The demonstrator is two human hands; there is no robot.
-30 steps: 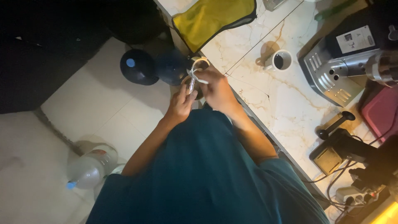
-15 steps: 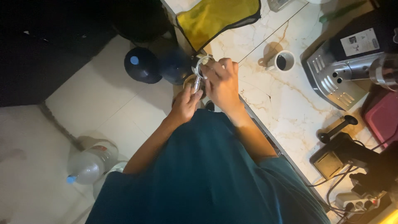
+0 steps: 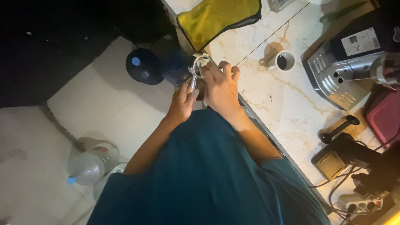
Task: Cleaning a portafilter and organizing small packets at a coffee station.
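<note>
Item: small metal part with a pale ring [image 3: 200, 62] at its top and a short shiny stem below, held at the edge of the marble worktop [image 3: 266, 100], directly in front of the person's chest.

Left hand [image 3: 182, 104]: grip narrow, fingers curled around the shiny stem from below and to the left. What lies beneath the palm is hidden.

Right hand [image 3: 221, 85]: grip closed over the upper part, knuckles up, fingertips just right of the ring. How tightly it clamps cannot be told; the palm covers the contact.

Handling note (judgement): the piece looks slim and smooth, so it is best kept steady in the lower grip while the upper one does any turning, with the work held over the worktop edge rather than out over the floor.

Beyond the grips: a yellow cloth [image 3: 216, 16], hanging partly over the edge.
To the right: a white cup [image 3: 285, 61] with dark contents, then a steel machine [image 3: 350, 71]; nearer the body, a black tamper-like tool [image 3: 338, 129] and tangled cables [image 3: 358, 187].
To the left, on the floor: two dark blue water jugs [image 3: 143, 66]; well below, a clear plastic bottle [image 3: 89, 166].
</note>
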